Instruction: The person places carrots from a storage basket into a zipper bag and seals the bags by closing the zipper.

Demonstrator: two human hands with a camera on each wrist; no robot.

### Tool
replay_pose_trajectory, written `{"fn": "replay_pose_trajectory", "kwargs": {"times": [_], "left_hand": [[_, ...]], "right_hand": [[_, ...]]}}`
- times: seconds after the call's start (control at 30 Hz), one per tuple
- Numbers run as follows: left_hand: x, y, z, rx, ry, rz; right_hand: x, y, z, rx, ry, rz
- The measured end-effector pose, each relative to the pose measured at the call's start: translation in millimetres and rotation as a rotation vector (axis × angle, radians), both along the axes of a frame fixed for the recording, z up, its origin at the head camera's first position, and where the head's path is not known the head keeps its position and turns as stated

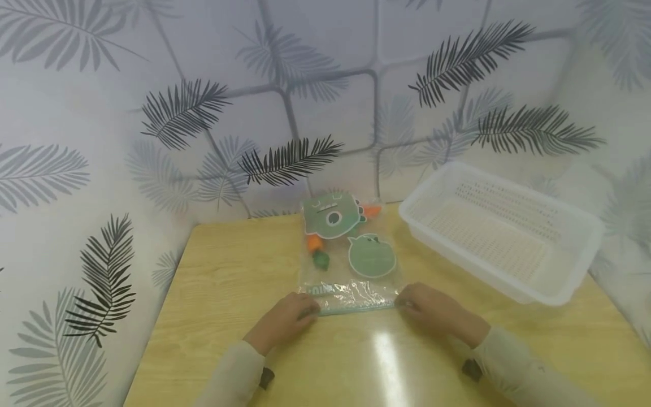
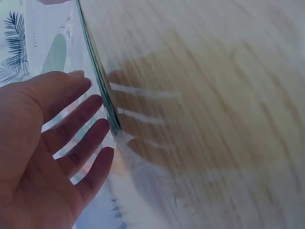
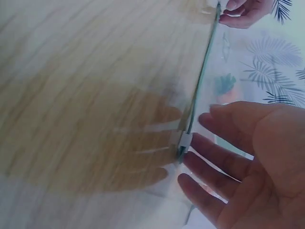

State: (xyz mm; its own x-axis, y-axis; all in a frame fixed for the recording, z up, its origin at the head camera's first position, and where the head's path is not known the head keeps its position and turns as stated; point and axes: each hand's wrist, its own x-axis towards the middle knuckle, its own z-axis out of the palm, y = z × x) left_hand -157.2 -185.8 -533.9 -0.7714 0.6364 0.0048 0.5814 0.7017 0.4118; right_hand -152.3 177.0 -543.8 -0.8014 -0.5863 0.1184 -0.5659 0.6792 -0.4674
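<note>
A clear zip bag [image 1: 356,291] with green cartoon prints lies flat on the table, its green zip edge toward me. Inside show an orange and green piece [image 1: 317,251] and another orange piece [image 1: 372,211]. At the bag's near left corner is my left hand [image 1: 290,316], its fingers [image 2: 88,143] loosely extended along the zip edge. My right hand [image 1: 432,308] is at the near right corner, fingertips right beside the white zip slider [image 3: 186,139]. Neither hand is curled round the bag.
A white perforated plastic basket [image 1: 508,237] stands on the right side of the wooden table [image 1: 229,265]. Behind the table is a wall covering [image 1: 335,113] with a dark leaf pattern. Light glares off the tabletop in front of the bag.
</note>
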Motion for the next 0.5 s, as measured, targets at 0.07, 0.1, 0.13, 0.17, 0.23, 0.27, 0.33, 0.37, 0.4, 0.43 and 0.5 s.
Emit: {"fn": "replay_pose_trajectory", "kwargs": {"times": [0.07,0.1,0.13,0.17,0.23,0.27,0.33,0.37,0.4,0.43,0.5], "left_hand": [[-0.5,-0.8,-1.1,0.011,0.036,-0.008],[-1.0,-1.5,-2.1,0.016,0.066,-0.006],[-2.1,-2.3,-2.9,0.018,0.105,0.001],[-3.7,-3.1,-4.1,-0.008,0.173,-0.012],[-6.1,-5.0,-5.3,-0.01,0.275,0.037],[-7.1,-6.3,-5.7,-0.009,0.314,0.073],[-8.7,-8.7,-4.3,0.013,0.357,0.15],[-9.0,-9.8,-3.3,0.031,0.368,0.183],[-8.7,-10.8,-1.9,0.081,0.353,0.231],[-8.3,-11.7,-0.7,0.102,0.35,0.257],[-7.3,-13.6,0.3,0.117,0.359,0.294]], "right_hand": [[0.4,-0.6,2.2,0.011,0.005,-0.001],[0.8,-0.6,2.9,0.013,0.01,-0.01],[1.0,-0.3,3.4,0.015,0.031,-0.017],[1.1,0.5,4.0,0.02,0.061,-0.022],[1.1,4.0,5.9,0.011,0.15,-0.038],[1.1,6.2,7.2,0.0,0.201,-0.062],[1.2,11.7,10.3,-0.025,0.295,-0.11],[1.8,14.9,12.2,-0.042,0.323,-0.14],[2.9,18.2,13.7,-0.059,0.348,-0.174],[4.3,21.5,15.1,-0.069,0.369,-0.21],[7.5,28.7,15.8,-0.081,0.397,-0.249]]}}
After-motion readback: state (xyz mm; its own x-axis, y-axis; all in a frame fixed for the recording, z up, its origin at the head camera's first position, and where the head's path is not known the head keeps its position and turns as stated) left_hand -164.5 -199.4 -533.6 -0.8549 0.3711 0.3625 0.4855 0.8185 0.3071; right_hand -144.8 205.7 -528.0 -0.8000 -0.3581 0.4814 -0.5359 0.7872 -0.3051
